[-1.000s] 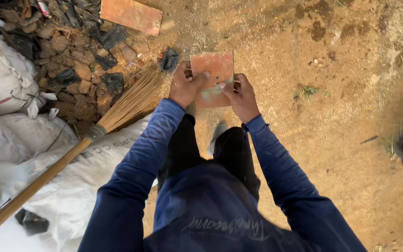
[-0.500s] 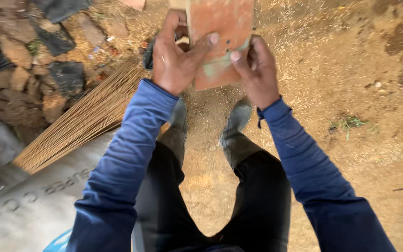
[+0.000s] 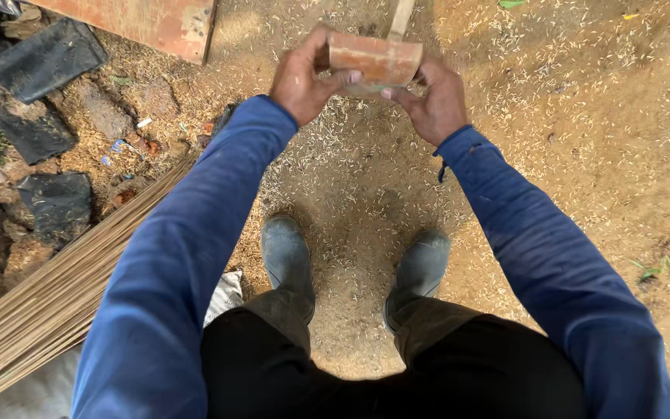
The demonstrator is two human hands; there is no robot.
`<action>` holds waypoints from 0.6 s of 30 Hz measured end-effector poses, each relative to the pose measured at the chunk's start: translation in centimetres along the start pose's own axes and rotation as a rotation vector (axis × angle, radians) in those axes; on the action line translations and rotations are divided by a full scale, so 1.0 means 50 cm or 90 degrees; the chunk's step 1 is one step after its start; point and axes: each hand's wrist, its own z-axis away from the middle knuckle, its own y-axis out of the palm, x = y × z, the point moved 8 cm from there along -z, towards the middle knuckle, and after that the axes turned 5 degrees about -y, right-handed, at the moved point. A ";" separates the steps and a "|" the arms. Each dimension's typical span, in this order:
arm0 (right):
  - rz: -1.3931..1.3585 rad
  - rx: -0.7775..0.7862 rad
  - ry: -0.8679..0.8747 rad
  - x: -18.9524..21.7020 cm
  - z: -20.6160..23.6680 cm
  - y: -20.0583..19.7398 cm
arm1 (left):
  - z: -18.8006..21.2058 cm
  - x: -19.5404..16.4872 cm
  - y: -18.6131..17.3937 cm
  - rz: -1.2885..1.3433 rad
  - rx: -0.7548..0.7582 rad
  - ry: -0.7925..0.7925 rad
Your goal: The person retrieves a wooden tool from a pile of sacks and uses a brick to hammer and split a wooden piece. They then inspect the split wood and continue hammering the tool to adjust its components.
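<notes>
We hold a reddish-orange brick [image 3: 374, 60] out in front of us, above the husk-strewn ground [image 3: 552, 101]; our left hand [image 3: 302, 77] grips its left end, our right hand [image 3: 430, 97] its right end, fingers curled under. Its far face is hidden. A pale stick [image 3: 401, 17] behind it is cut off. Broom bristles [image 3: 56, 287] lie left, beside our grey boots [image 3: 288, 260].

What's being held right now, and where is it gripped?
A reddish-brown block, gripped at its two ends: the left hand on the left end, the right hand on the right.
</notes>
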 end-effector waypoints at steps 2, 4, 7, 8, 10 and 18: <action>0.044 0.056 0.052 -0.039 0.029 0.030 | 0.014 0.022 0.032 -0.098 0.027 -0.010; 0.122 0.117 0.023 -0.053 0.052 0.053 | 0.044 0.053 0.051 -0.245 0.114 -0.054; 0.148 0.135 0.076 -0.094 0.081 0.060 | 0.082 0.063 0.021 -0.398 0.102 0.041; 0.145 0.120 0.050 -0.098 0.085 0.057 | 0.085 0.059 0.000 -0.438 0.078 0.107; 0.136 0.096 0.006 -0.109 0.093 0.057 | 0.085 0.152 -0.103 -0.334 -0.020 -0.163; 0.016 0.097 0.125 -0.325 0.165 0.116 | 0.164 0.299 -0.443 -0.288 -0.719 -0.333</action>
